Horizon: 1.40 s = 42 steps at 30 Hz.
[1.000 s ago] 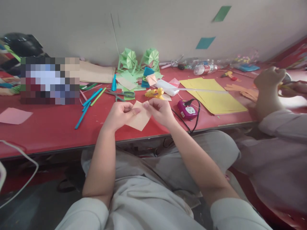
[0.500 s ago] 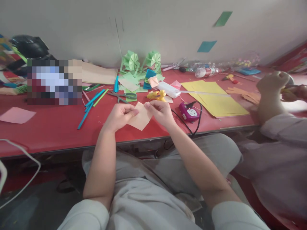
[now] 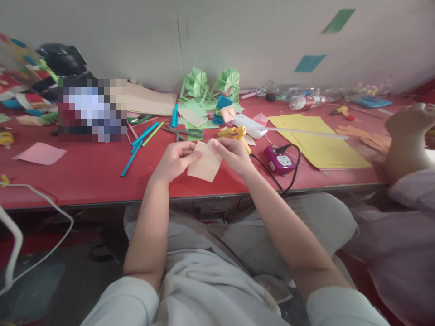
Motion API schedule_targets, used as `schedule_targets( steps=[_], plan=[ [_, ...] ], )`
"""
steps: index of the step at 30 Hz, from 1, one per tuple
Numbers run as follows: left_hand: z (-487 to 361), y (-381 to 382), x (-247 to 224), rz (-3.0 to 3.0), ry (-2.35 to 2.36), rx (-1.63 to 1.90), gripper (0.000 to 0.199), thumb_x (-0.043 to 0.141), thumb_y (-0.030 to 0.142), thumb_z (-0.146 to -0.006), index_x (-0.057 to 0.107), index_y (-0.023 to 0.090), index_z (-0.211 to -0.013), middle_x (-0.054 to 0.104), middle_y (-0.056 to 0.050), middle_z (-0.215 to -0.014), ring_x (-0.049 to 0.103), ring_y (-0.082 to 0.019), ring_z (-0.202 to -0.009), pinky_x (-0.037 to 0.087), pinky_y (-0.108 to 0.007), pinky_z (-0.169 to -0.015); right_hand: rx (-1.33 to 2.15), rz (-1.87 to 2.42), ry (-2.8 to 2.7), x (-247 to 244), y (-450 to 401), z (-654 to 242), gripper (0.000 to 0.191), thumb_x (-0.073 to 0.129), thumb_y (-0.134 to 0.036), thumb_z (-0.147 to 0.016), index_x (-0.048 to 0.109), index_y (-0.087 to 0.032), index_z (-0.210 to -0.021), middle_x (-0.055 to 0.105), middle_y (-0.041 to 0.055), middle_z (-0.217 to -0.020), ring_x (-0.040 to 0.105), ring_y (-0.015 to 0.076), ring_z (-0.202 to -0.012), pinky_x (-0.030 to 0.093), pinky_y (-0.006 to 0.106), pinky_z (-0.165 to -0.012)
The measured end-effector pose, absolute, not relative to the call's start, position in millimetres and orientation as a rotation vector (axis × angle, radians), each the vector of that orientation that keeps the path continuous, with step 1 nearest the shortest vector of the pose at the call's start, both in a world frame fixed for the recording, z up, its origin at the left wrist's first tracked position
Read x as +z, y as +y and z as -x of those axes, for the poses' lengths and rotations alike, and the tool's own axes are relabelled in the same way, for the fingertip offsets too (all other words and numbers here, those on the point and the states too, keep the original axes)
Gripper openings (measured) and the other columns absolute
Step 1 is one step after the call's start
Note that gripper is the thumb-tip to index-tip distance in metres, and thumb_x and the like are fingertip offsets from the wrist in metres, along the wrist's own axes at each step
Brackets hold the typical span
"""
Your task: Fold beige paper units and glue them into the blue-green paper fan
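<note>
A small square of pale peach paper (image 3: 205,166) is held up above the front part of the red table (image 3: 163,185). My left hand (image 3: 176,162) pinches its left side, thumb on top. At its upper right edge, my right hand (image 3: 234,156) grips it between thumb and fingers. Just behind the hands lie a yellow hot glue gun (image 3: 234,132) and a pair of scissors (image 3: 186,132). Blue paper strips (image 3: 136,151) rest to the left of my left hand.
Two green folded-paper pieces (image 3: 196,82) stand by the wall. A purple power socket (image 3: 279,159) with a black cord and yellow paper sheets (image 3: 326,145) lie right. A pink sheet (image 3: 41,153) lies left. Another person's arm (image 3: 408,140) reaches in at the right edge.
The peach paper has turned a little between my hands, both still pinching it. The whole view has shifted, so things on the table appear farther right.
</note>
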<state>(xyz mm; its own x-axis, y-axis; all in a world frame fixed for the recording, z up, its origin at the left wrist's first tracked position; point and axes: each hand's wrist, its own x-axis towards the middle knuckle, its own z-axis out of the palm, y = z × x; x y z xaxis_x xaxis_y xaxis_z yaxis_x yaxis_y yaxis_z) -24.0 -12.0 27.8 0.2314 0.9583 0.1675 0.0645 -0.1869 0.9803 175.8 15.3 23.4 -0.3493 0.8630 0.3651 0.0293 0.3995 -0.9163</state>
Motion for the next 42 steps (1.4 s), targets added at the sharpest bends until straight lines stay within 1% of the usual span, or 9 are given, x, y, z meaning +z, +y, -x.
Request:
schedule_targets(
  steps=[2, 9, 16, 22, 27, 31, 35, 38, 42],
  plan=[
    [24, -11, 27, -1.505, 1.032, 1.159, 0.034, 0.077, 0.042, -0.078, 0.075, 0.015, -0.099, 0.078, -0.009, -0.092, 0.074, -0.025, -0.083, 0.058, -0.031, -0.07, 1.115, 0.804, -1.691, 24, 16, -175, 0.047, 0.065, -0.065, -0.085, 0.069, -0.018, -0.082, 0.065, 0.0024, -0.078, 0.055, 0.0145, -0.073, 0.043, 0.027, -0.065],
    [21, -9, 26, -1.553, 1.029, 1.152, 0.032, 0.077, 0.043, -0.078, 0.073, 0.015, -0.093, 0.078, -0.009, -0.095, 0.073, -0.023, -0.086, 0.056, -0.029, -0.07, 0.989, 0.869, -1.75, 22, 18, -177, 0.053, 0.064, -0.068, -0.083, 0.058, -0.018, -0.067, 0.052, -0.0011, -0.061, 0.044, 0.0115, -0.06, 0.034, 0.026, -0.055],
    [21, -7, 21, -1.562, 1.104, 1.211, 0.034, 0.081, 0.044, -0.075, 0.073, 0.014, -0.09, 0.079, -0.011, -0.095, 0.074, -0.027, -0.09, 0.058, -0.032, -0.074, 1.0, 0.858, -1.773, 18, 19, -177, 0.052, 0.064, -0.065, -0.086, 0.058, -0.017, -0.066, 0.048, -0.002, -0.062, 0.041, 0.0106, -0.061, 0.031, 0.026, -0.055],
    [27, -7, 37, -1.613, 1.125, 1.094, 0.03, 0.08, 0.041, -0.077, 0.072, 0.015, -0.09, 0.078, -0.009, -0.093, 0.075, -0.026, -0.087, 0.059, -0.031, -0.071, 1.162, 0.877, -1.804, 27, 20, -180, 0.05, 0.064, -0.066, -0.085, 0.062, -0.017, -0.072, 0.055, 0.0003, -0.067, 0.047, 0.0124, -0.064, 0.036, 0.027, -0.057],
    [33, 14, 50, -1.562, 1.076, 0.931, 0.034, 0.081, 0.04, -0.076, 0.068, 0.015, -0.096, 0.078, -0.009, -0.092, 0.075, -0.028, -0.087, 0.06, -0.033, -0.07, 1.321, 0.893, -1.759, 29, 31, -183, 0.048, 0.067, -0.064, -0.084, 0.062, -0.017, -0.073, 0.058, 0.0011, -0.07, 0.05, 0.0129, -0.065, 0.039, 0.027, -0.058],
    [31, 32, 45, -1.507, 1.021, 0.794, 0.035, 0.079, 0.041, -0.077, 0.066, 0.015, -0.096, 0.078, -0.01, -0.094, 0.075, -0.028, -0.088, 0.06, -0.033, -0.069, 1.355, 1.008, -1.712, 16, 37, -187, 0.05, 0.064, -0.064, -0.086, 0.058, -0.018, -0.07, 0.052, -0.0009, -0.065, 0.045, 0.0116, -0.062, 0.035, 0.026, -0.054],
    [26, 40, 35, -1.463, 0.997, 0.769, 0.039, 0.082, 0.039, -0.074, 0.065, 0.016, -0.101, 0.077, -0.01, -0.098, 0.075, -0.027, -0.091, 0.059, -0.031, -0.07, 1.35, 1.078, -1.722, 11, 38, -190, 0.053, 0.06, -0.066, -0.088, 0.051, -0.018, -0.065, 0.043, -0.0029, -0.061, 0.039, 0.0102, -0.058, 0.028, 0.026, -0.051],
    [24, 43, 29, -1.439, 0.976, 0.75, 0.04, 0.08, 0.039, -0.077, 0.063, 0.018, -0.106, 0.077, -0.009, -0.099, 0.075, -0.026, -0.091, 0.059, -0.03, -0.069, 1.353, 1.105, -1.726, 14, 39, -192, 0.055, 0.057, -0.066, -0.09, 0.046, -0.019, -0.063, 0.039, -0.0037, -0.061, 0.036, 0.0096, -0.057, 0.026, 0.026, -0.05],
    [25, 44, 26, -1.464, 1.019, 0.774, 0.038, 0.076, 0.042, -0.081, 0.063, 0.02, -0.109, 0.078, -0.008, -0.093, 0.075, -0.026, -0.087, 0.059, -0.031, -0.068, 1.471, 1.091, -1.725, 16, 42, -194, 0.052, 0.056, -0.066, -0.09, 0.051, -0.019, -0.069, 0.044, -0.0027, -0.063, 0.04, 0.0107, -0.058, 0.029, 0.026, -0.051]
  ],
)
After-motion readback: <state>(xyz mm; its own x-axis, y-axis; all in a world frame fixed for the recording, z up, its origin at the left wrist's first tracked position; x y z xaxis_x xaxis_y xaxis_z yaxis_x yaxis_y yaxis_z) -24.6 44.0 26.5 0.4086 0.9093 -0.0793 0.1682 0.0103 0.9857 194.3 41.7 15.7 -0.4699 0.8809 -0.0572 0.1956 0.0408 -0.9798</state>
